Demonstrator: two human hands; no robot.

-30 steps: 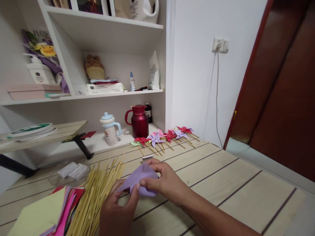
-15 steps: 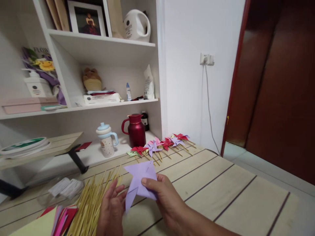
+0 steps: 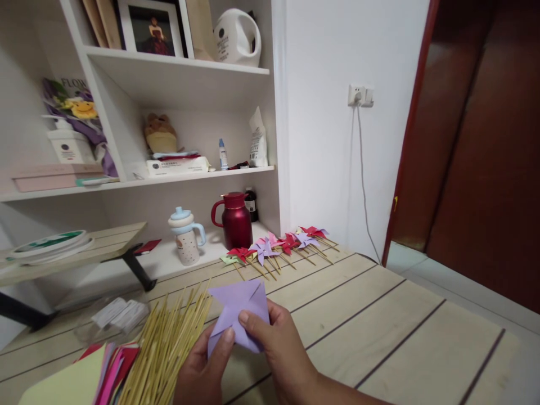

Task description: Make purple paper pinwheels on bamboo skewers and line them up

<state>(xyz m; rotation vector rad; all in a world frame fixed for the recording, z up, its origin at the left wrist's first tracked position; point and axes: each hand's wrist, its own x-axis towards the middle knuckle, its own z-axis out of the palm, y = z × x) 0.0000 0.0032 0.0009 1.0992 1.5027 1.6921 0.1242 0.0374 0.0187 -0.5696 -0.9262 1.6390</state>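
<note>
You hold a purple paper piece (image 3: 238, 311) above the wooden table (image 3: 379, 332) with both hands: your right hand (image 3: 276, 349) pinches its right side with thumb on top, and your left hand (image 3: 202, 374) presses a thumb against its lower left edge. Just left of your hands lies a bundle of bamboo sticks (image 3: 169, 343), and beside that a stack of coloured paper (image 3: 84, 377). Farther back on the table a row of finished pinwheels (image 3: 278, 247) lies near a red jug (image 3: 235, 222) and a cup (image 3: 185, 235) on the white shelf.
</note>
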